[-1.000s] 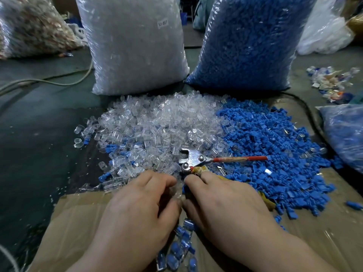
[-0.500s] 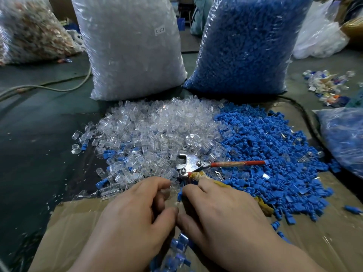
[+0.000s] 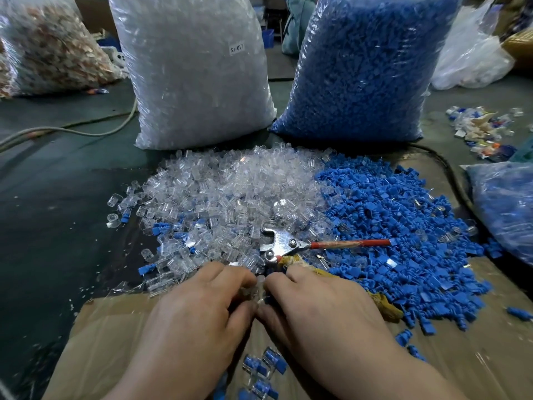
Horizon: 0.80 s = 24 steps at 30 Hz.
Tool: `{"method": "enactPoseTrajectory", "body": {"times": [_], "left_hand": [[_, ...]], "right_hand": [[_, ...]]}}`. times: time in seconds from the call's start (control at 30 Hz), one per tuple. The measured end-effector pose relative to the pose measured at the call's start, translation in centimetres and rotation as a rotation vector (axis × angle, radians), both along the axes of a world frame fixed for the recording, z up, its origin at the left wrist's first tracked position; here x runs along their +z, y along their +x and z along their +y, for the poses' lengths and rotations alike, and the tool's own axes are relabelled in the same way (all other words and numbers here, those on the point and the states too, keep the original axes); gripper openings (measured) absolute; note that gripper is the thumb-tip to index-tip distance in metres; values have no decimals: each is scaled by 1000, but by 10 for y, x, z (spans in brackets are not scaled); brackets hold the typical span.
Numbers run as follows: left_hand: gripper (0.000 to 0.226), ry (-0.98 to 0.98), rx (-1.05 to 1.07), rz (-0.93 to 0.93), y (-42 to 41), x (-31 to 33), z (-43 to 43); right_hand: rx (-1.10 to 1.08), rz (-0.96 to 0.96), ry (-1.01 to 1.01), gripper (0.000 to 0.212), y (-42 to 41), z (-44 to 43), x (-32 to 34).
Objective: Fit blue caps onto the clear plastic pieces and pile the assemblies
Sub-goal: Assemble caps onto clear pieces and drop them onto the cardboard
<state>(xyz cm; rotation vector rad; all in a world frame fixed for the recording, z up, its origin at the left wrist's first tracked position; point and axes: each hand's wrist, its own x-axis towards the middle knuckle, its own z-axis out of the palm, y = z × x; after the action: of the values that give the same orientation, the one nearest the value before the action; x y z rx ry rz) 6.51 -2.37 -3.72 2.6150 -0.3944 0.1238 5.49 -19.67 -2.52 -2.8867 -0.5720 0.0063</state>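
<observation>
A white label [image 3: 237,49] reading "SJ 017" is fixed to the bag of clear pieces [image 3: 196,82]. A bag of blue caps [image 3: 360,67] is stood just beside it. Both are set on a dark green surface [image 3: 57,197], with cardboard [image 3: 109,327] laid nearest the camera. The loose clear pieces [image 3: 230,192] and loose blue caps [image 3: 403,226] are heaped side by side, and a red-handled metal tool [image 3: 282,243] is laid across them. One clear piece [image 3: 260,287] is pinched between the fingertips of the left hand [image 3: 196,310] and right hand [image 3: 323,310]. Finished assemblies [image 3: 265,365] are piled on the cardboard beneath the hands.
</observation>
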Motion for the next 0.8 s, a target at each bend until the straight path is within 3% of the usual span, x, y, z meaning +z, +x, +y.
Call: {"method": "enactPoseTrajectory", "body": {"times": [0.2,0.47,0.63,0.8], "left_hand": [[38,5,-35,-7,1,-4,1],[27,13,-11,-13,2,-4,0],[18,-13,6,17,3,-4,-3],[17,-16,-19,-3,2,-1,-5]], "right_hand": [[26,36,-11,11,2,0,-1],[14,-1,-40,25,2,1,-2],[-10,-24,-4,6,1,0,-3],[-11,-36,-31,10,1,1,-3]]}}
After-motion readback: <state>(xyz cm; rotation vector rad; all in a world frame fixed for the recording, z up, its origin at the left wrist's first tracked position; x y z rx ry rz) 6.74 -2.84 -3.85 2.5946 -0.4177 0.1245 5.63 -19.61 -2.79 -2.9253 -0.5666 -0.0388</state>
